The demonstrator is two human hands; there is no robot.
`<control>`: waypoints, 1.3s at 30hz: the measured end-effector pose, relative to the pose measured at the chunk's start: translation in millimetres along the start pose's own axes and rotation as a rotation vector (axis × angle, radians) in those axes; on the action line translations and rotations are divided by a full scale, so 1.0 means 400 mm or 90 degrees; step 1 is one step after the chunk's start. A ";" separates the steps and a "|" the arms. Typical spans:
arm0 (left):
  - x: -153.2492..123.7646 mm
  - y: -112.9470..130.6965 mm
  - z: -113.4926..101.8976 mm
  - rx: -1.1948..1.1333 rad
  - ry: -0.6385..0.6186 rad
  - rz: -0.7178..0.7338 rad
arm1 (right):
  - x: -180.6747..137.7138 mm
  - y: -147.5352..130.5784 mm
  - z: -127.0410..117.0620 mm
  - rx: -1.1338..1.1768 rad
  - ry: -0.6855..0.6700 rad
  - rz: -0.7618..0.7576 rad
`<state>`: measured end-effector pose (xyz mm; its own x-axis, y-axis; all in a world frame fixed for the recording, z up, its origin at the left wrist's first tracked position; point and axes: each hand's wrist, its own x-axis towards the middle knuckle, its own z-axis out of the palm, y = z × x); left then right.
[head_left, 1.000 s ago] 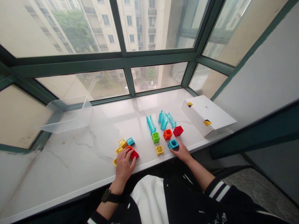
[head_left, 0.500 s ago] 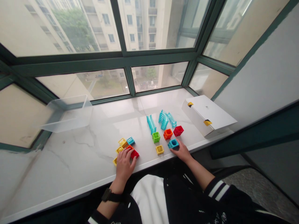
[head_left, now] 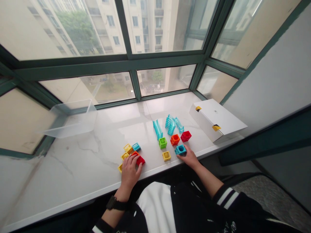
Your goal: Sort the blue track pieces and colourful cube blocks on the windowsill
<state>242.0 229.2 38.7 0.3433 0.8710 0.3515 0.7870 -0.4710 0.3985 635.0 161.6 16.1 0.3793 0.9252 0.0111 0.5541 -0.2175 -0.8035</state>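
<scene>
From where I stood, the right hand (head_left: 191, 158) had thumb and finger pinching the near right side of a blue openwork plastic cube (head_left: 180, 149), which sat forward and left of the palm, with no clear long axis. The left hand (head_left: 130, 170) was bent over a red plastic block (head_left: 141, 160), fingers loosely parted; I couldn't tell whether it gripped or merely rested. Between the hands, nearer the right, lay a low yellow square plastic block (head_left: 166, 156). Just past the blue cube stood an orange openwork plastic cube (head_left: 175, 139), and beyond, a curved translucent turquoise plastic piece (head_left: 171, 125) lay on the white marbled counter (head_left: 85, 171)
</scene>
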 end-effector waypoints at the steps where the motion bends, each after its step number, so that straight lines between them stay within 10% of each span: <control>1: 0.001 0.001 -0.001 0.000 0.000 0.000 | 0.000 0.000 0.000 -0.001 -0.003 0.000; 14: 0.004 -0.006 -0.025 -0.149 0.014 -0.033 | -0.018 0.006 -0.067 0.088 -0.052 -0.045; 23: 0.013 -0.052 -0.118 -0.196 0.083 -0.099 | -0.041 -0.213 -0.184 0.037 0.212 -0.269; 30: -0.016 -0.074 -0.076 -0.100 0.013 -0.103 | -0.044 -0.418 -0.031 0.098 -0.076 -0.444; 34: -0.024 -0.080 -0.088 -0.087 0.012 -0.098 | -0.044 -0.440 0.090 0.022 -0.308 -0.410; 39: -0.019 -0.072 -0.074 -0.051 -0.002 -0.073 | -0.037 -0.429 0.250 -0.135 -0.391 -0.285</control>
<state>201.4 231.9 49.7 0.2554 0.9198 0.2979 0.7772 -0.3786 0.5026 460.2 216.2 94.4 -0.3560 0.9316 -0.0730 0.7103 0.2190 -0.6690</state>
